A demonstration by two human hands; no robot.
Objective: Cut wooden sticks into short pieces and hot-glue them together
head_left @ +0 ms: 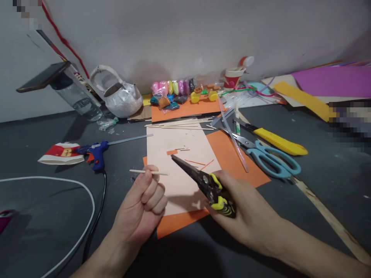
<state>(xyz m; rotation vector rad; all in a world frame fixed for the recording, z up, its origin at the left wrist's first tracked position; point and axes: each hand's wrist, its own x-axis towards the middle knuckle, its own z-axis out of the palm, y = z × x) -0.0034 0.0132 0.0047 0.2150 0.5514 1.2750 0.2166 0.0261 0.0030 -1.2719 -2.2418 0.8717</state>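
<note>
Near the left edge of the pale paper (162, 139), the left hand (142, 204) pinches a thin wooden stick (162, 173) between thumb and pointer finger, and its other fingers curl in. On the right, the right hand (243, 212) wraps its fingers around the handles of black and yellow snips (206, 181), and their tip points to the far left, toward a small orange piece (172, 152). The stick is left of the snips and does not touch them. An orange sheet (240, 158) peeks out from under the paper. More long sticks (179, 126) lie at its far end. On the right lie blue scissors (255, 151), and on the left a blue glue gun (99, 152)
</note>
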